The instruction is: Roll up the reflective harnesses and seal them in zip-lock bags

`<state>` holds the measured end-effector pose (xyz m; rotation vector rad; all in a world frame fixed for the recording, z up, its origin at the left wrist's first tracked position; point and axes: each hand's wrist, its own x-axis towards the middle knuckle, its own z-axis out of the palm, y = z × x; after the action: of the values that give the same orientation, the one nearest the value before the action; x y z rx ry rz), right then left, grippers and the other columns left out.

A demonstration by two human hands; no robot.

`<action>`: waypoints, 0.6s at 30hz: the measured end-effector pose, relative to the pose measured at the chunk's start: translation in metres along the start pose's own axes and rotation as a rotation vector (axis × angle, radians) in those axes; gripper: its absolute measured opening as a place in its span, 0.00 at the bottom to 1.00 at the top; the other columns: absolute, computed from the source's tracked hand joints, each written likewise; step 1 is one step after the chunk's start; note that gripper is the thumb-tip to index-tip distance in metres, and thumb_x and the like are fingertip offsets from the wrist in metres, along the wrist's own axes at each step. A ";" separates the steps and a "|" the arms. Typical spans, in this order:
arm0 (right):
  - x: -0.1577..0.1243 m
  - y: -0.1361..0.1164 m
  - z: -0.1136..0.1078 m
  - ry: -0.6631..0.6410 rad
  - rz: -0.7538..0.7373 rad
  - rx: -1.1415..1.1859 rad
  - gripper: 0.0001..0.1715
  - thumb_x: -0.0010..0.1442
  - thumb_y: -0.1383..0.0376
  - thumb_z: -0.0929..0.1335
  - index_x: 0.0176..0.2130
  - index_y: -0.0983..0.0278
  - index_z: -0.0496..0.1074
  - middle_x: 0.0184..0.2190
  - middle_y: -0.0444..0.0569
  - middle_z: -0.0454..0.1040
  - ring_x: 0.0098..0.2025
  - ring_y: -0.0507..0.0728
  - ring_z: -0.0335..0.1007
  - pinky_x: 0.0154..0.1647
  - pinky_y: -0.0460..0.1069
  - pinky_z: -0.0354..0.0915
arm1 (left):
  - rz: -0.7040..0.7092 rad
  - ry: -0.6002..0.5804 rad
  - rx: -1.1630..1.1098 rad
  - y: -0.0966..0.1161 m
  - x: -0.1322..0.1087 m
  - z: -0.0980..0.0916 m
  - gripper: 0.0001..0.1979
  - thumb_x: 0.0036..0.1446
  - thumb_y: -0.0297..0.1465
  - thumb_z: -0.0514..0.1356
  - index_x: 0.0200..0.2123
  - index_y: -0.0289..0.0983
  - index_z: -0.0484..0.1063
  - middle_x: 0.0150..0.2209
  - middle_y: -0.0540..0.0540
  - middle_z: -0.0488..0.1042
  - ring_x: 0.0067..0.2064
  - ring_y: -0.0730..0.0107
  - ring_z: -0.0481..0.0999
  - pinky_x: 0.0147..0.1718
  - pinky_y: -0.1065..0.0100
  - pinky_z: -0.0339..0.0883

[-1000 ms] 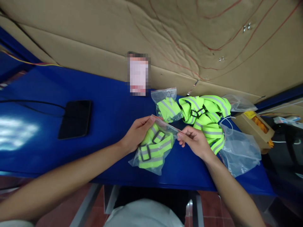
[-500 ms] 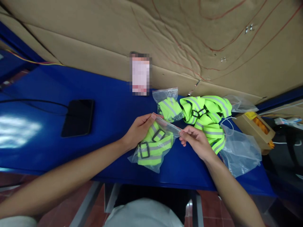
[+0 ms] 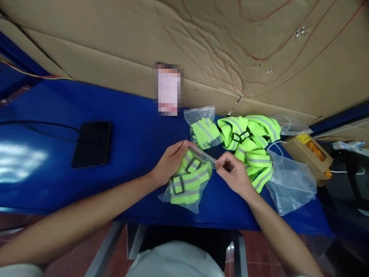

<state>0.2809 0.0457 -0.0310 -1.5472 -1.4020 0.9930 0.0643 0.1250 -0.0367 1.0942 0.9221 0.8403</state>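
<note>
The right hand (image 3: 234, 174) has curled its fingers tighter, clamped on the mouth of the clear bag (image 3: 203, 189); the left hand (image 3: 172, 159) pinches the other end. Just below the fingers, green straps (image 3: 190, 181) sit inside (seal being pressed, I judge).

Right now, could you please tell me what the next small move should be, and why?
I'd probably press the right grip along the red-edged top strip of the clear plastic bag, toward the left grip: they pinch opposite ends of that strip, and the lime-green straps with black buckles lie inside. Whether the strip is sealed, I cannot tell.
</note>
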 end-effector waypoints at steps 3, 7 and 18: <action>0.000 -0.002 0.001 -0.030 0.024 0.042 0.14 0.65 0.54 0.69 0.34 0.61 0.69 0.26 0.41 0.65 0.26 0.50 0.61 0.26 0.47 0.59 | 0.005 -0.025 -0.003 -0.002 0.000 0.001 0.23 0.63 0.52 0.61 0.40 0.38 0.80 0.35 0.47 0.81 0.37 0.66 0.77 0.39 0.70 0.69; 0.000 -0.004 0.001 -0.018 0.003 0.014 0.11 0.63 0.59 0.70 0.32 0.61 0.68 0.26 0.41 0.65 0.26 0.50 0.60 0.27 0.46 0.57 | 0.025 -0.051 0.039 -0.002 0.000 0.000 0.23 0.65 0.51 0.59 0.42 0.37 0.80 0.37 0.46 0.82 0.39 0.66 0.77 0.41 0.70 0.69; -0.001 -0.005 0.005 -0.002 0.022 0.029 0.08 0.61 0.61 0.69 0.31 0.61 0.67 0.24 0.40 0.63 0.26 0.50 0.58 0.27 0.47 0.55 | 0.132 -0.086 0.174 0.004 -0.004 0.002 0.24 0.67 0.50 0.57 0.44 0.36 0.81 0.41 0.44 0.82 0.44 0.61 0.78 0.49 0.66 0.68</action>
<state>0.2747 0.0457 -0.0280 -1.5439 -1.3696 1.0241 0.0639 0.1217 -0.0319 1.3437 0.8701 0.8249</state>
